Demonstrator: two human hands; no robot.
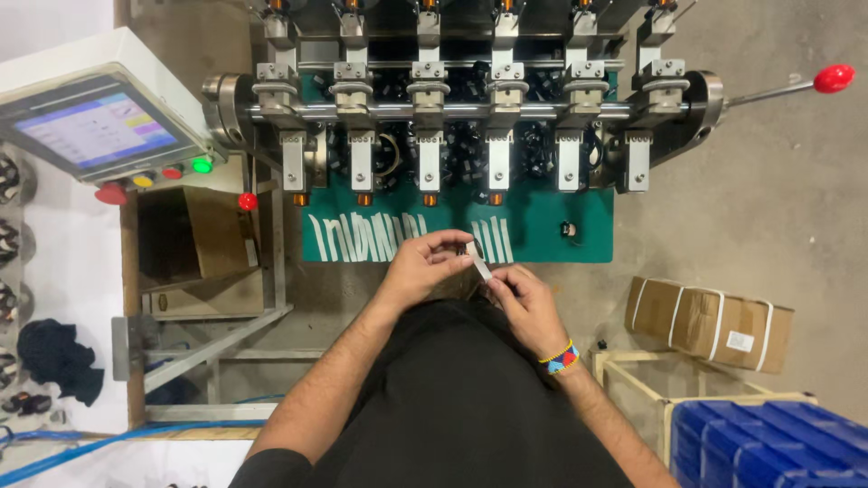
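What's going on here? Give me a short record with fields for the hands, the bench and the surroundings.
left hand: pinches the upper end of a white strip
right hand: holds the strip's lower end; beaded wristband
bench: green mat with more white strips lined up
machine: row of six metal heads, red-knobbed lever
left side: touchscreen panel
floor: strapped cardboard box, blue crate

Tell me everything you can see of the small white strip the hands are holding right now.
The white strip is short, thin and flat, like tape or paper, much like the white strips laid in rows on the green mat just behind it. It slants from upper left down to lower right, held above the mat's front edge. The left hand pinches its upper end, where something small and dark sits at the fingertips; the right hand pinches its lower end. It looks taut and uncreased. Its far side is hidden.
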